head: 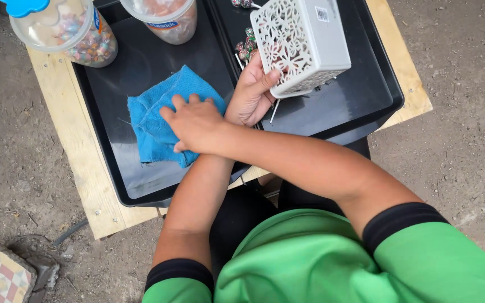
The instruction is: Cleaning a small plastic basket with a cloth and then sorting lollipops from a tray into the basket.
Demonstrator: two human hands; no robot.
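On the left black tray (102,84) atop the bench (85,174), the right hand (195,120) presses flat on the blue cloth (152,120) — arms crossed — while the left hand (251,95) clamps the tilted white lattice box (301,45) above the right tray's near edge.

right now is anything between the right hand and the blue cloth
Nothing visible. The right hand lies flat on the blue cloth, pressing it on the left black tray. Its forearm crosses over the left hand, which holds the white perforated box tilted above the right tray.
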